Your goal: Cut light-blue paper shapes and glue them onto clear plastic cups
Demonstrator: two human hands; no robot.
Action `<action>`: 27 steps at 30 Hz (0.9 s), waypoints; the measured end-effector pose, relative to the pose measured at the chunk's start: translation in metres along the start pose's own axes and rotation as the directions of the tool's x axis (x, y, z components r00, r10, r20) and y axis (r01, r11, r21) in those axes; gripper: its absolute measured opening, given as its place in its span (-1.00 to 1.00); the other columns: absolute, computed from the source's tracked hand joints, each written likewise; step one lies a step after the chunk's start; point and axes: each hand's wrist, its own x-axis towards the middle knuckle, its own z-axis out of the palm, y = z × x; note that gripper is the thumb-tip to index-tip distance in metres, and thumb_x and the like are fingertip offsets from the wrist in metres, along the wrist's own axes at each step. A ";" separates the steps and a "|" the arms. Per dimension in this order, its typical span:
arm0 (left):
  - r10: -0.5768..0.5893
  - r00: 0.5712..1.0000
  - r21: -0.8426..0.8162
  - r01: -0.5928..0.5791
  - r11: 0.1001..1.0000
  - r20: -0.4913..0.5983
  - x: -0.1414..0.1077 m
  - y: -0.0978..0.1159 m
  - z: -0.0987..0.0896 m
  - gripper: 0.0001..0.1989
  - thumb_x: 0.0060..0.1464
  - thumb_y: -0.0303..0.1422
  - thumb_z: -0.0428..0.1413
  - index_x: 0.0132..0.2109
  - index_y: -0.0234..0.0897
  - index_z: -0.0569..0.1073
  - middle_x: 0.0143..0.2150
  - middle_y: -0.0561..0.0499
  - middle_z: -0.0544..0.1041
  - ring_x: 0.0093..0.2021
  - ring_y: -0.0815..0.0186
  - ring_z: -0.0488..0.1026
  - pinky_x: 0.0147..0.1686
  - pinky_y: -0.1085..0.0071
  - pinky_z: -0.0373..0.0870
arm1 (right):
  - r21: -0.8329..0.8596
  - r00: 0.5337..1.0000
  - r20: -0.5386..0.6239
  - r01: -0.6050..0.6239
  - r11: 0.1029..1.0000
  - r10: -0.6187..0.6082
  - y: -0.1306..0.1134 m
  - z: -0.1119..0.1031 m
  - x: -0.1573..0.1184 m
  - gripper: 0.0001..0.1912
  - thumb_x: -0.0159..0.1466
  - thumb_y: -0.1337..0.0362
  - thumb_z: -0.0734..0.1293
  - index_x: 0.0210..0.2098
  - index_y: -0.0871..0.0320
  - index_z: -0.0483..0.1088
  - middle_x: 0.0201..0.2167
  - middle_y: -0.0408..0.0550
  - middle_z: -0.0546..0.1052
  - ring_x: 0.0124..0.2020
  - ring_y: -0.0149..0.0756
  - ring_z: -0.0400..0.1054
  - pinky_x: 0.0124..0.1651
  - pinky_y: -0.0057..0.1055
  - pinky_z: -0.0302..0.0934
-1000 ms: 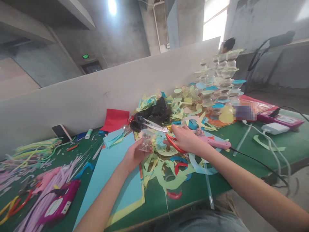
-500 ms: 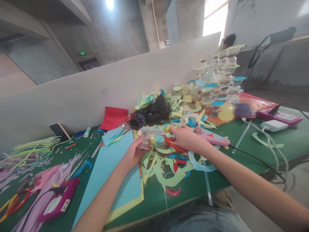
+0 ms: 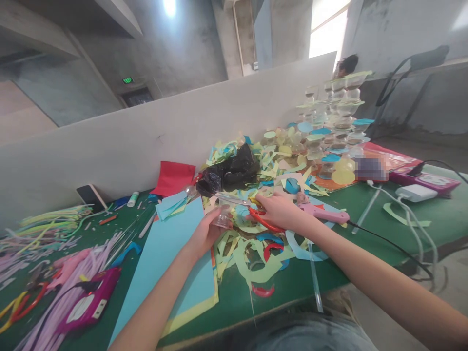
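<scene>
My left hand (image 3: 206, 231) is closed around a small clear plastic cup (image 3: 223, 217). In my right hand (image 3: 278, 209) is a pair of scissors (image 3: 261, 219) with red and yellow handles, its blades pointing left over the cup. Whether the blades touch the cup, I cannot tell. Below both hands lie cut paper scraps (image 3: 252, 261) in green, yellow and blue. Under my left forearm rests a stack of light blue paper sheets (image 3: 171, 263) with yellow edges beneath. A pink hot glue gun (image 3: 325, 213) lies just right of my right hand.
Clear cups stacked with paper discs (image 3: 340, 117) stand at the back right. A black plastic bag (image 3: 234, 168) sits among scraps. To the left are lilac strips (image 3: 87, 268), a magenta power strip (image 3: 89, 302), other scissors (image 3: 22, 307) and a phone (image 3: 91, 197). Cables trail at right.
The cup in my left hand has tilted and shifted slightly, showing more of its side. The scissors stay in my right hand, nearly in the same place.
</scene>
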 end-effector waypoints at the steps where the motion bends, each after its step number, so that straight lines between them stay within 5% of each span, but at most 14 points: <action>1: 0.001 1.000 0.000 -0.001 1.000 -0.006 0.000 0.000 0.000 -0.71 0.06 -0.31 0.16 -0.07 -0.34 0.49 -0.34 -0.06 0.56 -0.42 0.28 0.51 -0.34 0.35 0.44 | -0.008 1.000 -0.011 -0.002 1.000 0.002 0.001 0.000 0.000 -0.45 0.27 -0.25 0.09 -0.27 0.13 0.26 -0.55 -0.04 0.47 -0.41 -0.10 0.37 -0.30 -0.35 0.07; 16: 0.168 0.979 0.165 -0.149 0.975 -0.113 -0.003 0.002 0.005 -0.72 0.01 -0.24 0.21 -0.14 -0.27 0.49 -0.25 0.01 0.59 -0.36 0.32 0.50 -0.32 0.43 0.40 | -0.067 0.995 -0.103 -0.006 0.998 -0.001 0.003 0.001 -0.004 -0.49 0.29 -0.21 0.09 -0.35 0.14 0.20 -0.37 0.06 0.49 -0.26 -0.01 0.36 -0.27 -0.31 0.03; 27: 0.163 0.980 0.220 -0.135 0.966 -0.111 -0.001 0.002 -0.002 -0.64 -0.01 -0.20 0.22 -0.08 -0.27 0.49 -0.25 -0.01 0.59 -0.37 0.33 0.49 -0.33 0.45 0.39 | -0.098 0.998 -0.048 0.022 0.995 -0.027 0.007 0.005 0.003 -0.62 0.33 -0.06 0.15 -0.34 0.13 0.28 -0.54 -0.05 0.46 -0.43 -0.18 0.34 -0.31 -0.37 -0.01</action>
